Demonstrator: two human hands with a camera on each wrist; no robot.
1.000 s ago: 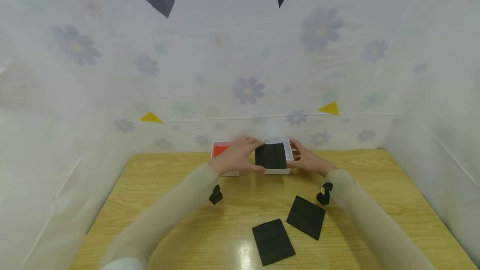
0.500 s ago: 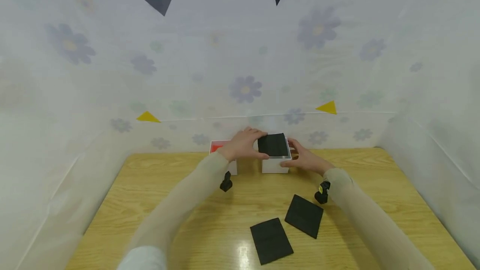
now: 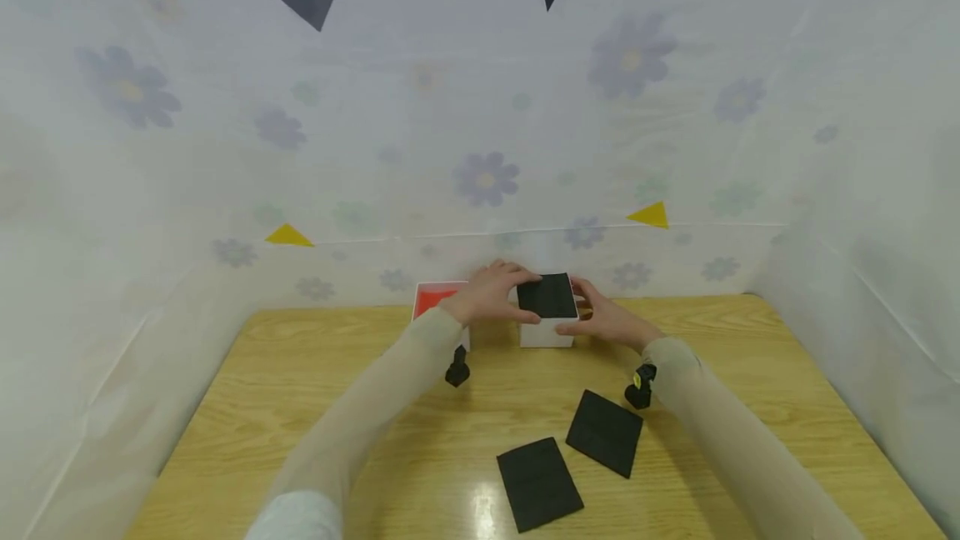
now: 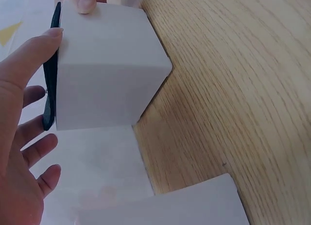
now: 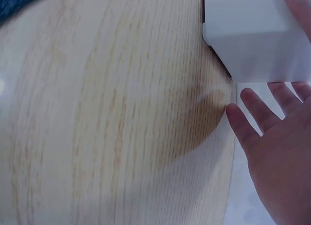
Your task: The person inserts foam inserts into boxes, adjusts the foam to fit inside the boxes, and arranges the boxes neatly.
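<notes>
Lowered since before, the black pad (image 3: 547, 296) lay flat atop the white box (image 3: 546, 332); left hand (image 3: 489, 294) and right hand (image 3: 607, 319) flanked it, fingers straight and apart.

Wood table (image 3: 360, 407), floral sheet walls (image 3: 487, 132).

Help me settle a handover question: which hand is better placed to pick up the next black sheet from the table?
Probably the right hand: both loose black sheets lie on its side, nearer its forearm. The left hand rests on the sheet atop the white box.
</notes>
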